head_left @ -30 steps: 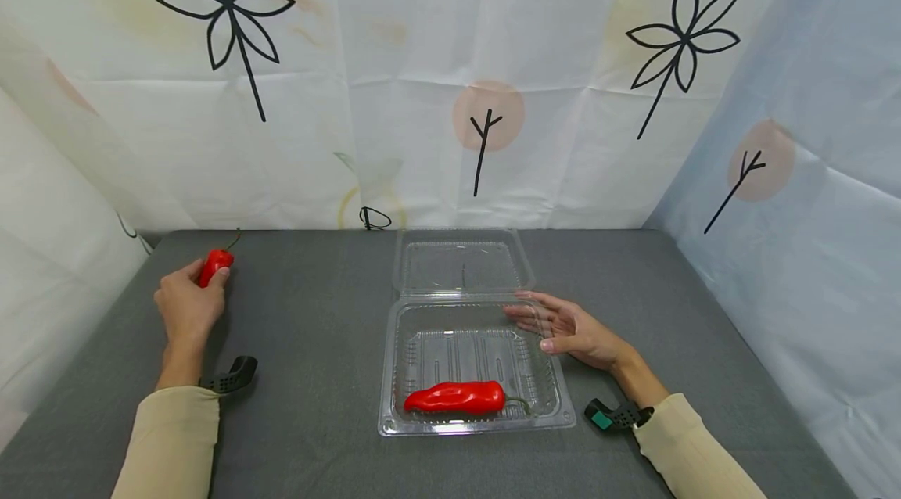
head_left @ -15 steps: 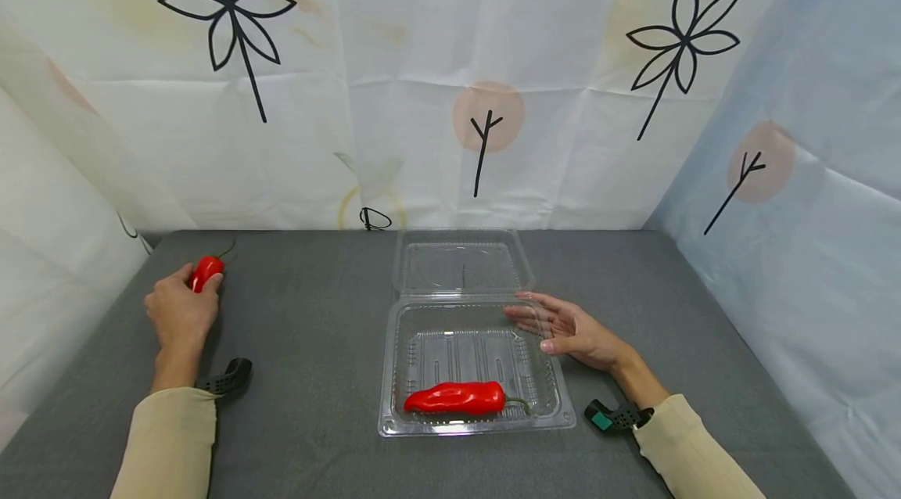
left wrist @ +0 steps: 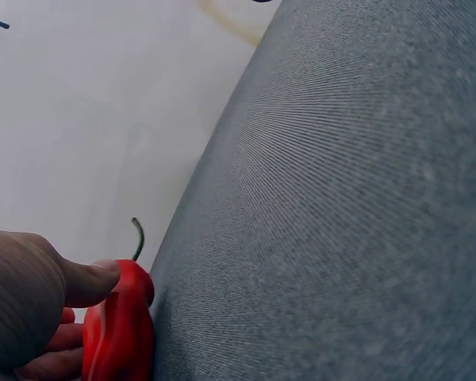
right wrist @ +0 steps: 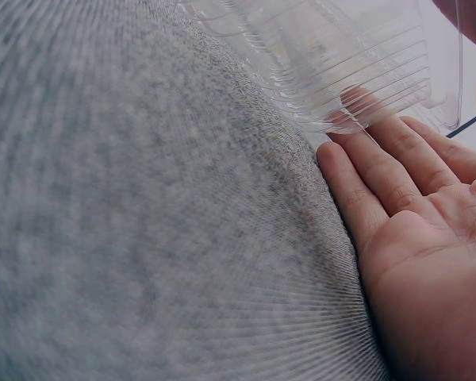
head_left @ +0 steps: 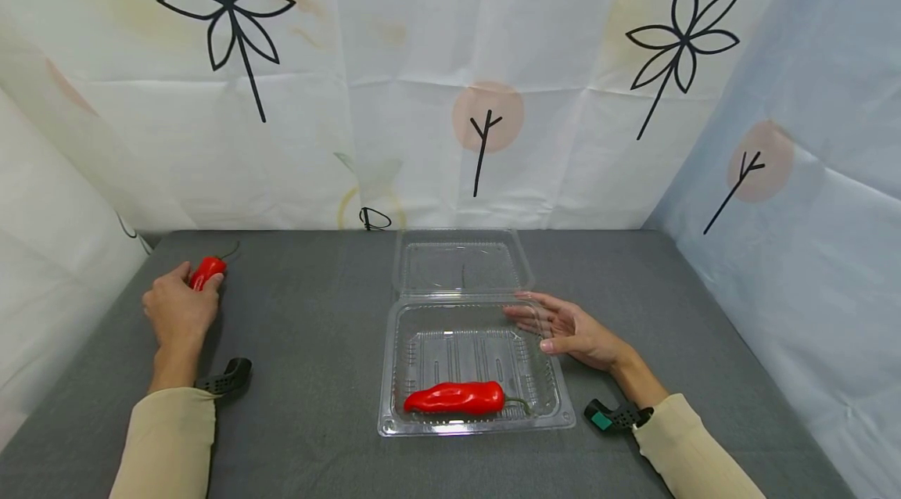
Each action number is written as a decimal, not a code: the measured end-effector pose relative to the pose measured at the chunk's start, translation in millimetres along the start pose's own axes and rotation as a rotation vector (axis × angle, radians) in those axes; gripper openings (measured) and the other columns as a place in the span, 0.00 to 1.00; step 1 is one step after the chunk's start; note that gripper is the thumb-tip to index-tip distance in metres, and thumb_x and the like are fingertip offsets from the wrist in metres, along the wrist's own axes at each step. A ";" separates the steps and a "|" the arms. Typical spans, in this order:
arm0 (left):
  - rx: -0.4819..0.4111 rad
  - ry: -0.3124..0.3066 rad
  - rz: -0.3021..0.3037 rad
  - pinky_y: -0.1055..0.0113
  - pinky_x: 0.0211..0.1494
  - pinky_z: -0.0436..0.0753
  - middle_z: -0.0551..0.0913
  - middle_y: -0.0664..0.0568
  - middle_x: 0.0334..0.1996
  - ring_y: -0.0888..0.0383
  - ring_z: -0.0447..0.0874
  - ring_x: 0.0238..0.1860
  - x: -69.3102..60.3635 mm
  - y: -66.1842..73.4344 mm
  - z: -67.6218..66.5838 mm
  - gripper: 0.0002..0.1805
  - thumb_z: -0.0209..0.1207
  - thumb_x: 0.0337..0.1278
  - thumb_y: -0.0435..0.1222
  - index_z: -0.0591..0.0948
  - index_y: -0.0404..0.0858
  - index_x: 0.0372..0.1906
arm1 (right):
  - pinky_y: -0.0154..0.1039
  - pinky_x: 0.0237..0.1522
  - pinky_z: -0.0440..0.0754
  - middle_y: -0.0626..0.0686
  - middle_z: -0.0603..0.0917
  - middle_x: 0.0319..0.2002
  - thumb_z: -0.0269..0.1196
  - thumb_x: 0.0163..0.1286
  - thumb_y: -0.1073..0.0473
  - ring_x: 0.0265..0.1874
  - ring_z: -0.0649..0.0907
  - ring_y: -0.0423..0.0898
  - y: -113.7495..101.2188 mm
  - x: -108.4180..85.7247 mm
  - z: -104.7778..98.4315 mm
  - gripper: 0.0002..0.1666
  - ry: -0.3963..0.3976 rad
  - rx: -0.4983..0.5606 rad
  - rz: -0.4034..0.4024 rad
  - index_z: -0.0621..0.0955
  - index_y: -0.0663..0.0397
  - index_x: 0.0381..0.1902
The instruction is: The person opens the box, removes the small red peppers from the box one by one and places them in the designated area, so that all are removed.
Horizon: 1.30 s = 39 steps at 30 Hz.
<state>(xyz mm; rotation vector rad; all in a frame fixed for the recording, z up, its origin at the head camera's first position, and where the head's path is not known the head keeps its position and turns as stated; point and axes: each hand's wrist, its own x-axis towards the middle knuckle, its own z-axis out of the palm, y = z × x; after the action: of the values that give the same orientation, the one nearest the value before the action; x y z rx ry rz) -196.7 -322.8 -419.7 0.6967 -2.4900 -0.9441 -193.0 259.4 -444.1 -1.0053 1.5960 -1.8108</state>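
My left hand [head_left: 181, 313] grips a red pepper [head_left: 208, 271] at the far left of the table, its thin green stem pointing away to the right. In the left wrist view the thumb presses on the pepper [left wrist: 120, 329] near its stem end, and other fingers lie behind it. A second, longer red pepper [head_left: 456, 398] lies crosswise in the near part of a clear plastic clamshell box [head_left: 386, 374]. Against the box's right side rests my right hand [head_left: 573, 333], fingers extended. The right wrist view shows those fingertips at the box's ribbed wall [right wrist: 341, 71].
The box's lid [head_left: 461, 260] lies folded back behind its base. Grey cloth covers the table [head_left: 303, 374]. A printed white curtain [head_left: 422, 53] hangs along the back edge, with more curtain at both sides.
My left hand has shifted slightly left and toward me with the pepper, whose stem now leans further right. The right hand, box and second pepper have stayed put.
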 end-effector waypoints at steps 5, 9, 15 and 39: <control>-0.012 -0.020 -0.020 0.33 0.69 0.60 0.68 0.25 0.67 0.25 0.62 0.68 0.0 1.7 -1.5 0.32 0.56 0.71 0.38 0.65 0.25 0.73 | 0.44 0.74 0.63 0.69 0.62 0.75 0.60 0.71 0.73 0.75 0.65 0.54 -0.1 -0.1 -0.1 0.47 0.001 0.001 0.002 0.48 0.71 0.79; -0.018 -0.031 -0.036 0.32 0.69 0.60 0.67 0.26 0.68 0.26 0.60 0.70 -0.4 2.4 -1.2 0.32 0.55 0.72 0.38 0.63 0.26 0.73 | 0.44 0.73 0.63 0.69 0.62 0.75 0.59 0.70 0.74 0.75 0.65 0.54 -0.6 -0.1 0.1 0.47 0.003 0.000 0.003 0.48 0.71 0.79; -0.008 -0.046 -0.045 0.32 0.68 0.61 0.66 0.27 0.69 0.27 0.60 0.71 -0.5 3.6 -1.1 0.33 0.54 0.72 0.39 0.63 0.27 0.74 | 0.44 0.74 0.63 0.69 0.62 0.75 0.60 0.71 0.73 0.75 0.65 0.54 0.3 -0.2 -0.5 0.47 0.000 0.002 -0.001 0.48 0.71 0.79; -0.029 -0.043 -0.024 0.33 0.69 0.60 0.67 0.27 0.69 0.28 0.59 0.70 -1.6 7.5 -2.3 0.33 0.54 0.72 0.40 0.63 0.28 0.74 | 0.44 0.73 0.63 0.68 0.62 0.75 0.60 0.71 0.73 0.75 0.65 0.54 -0.7 -0.1 0.3 0.47 0.010 0.006 0.014 0.48 0.69 0.79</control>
<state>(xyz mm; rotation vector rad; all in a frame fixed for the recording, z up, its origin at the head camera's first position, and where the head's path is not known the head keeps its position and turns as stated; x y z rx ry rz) -196.6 -318.1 -413.2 0.7059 -2.5058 -1.0119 -192.6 259.4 -443.4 -0.9821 1.5980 -1.8132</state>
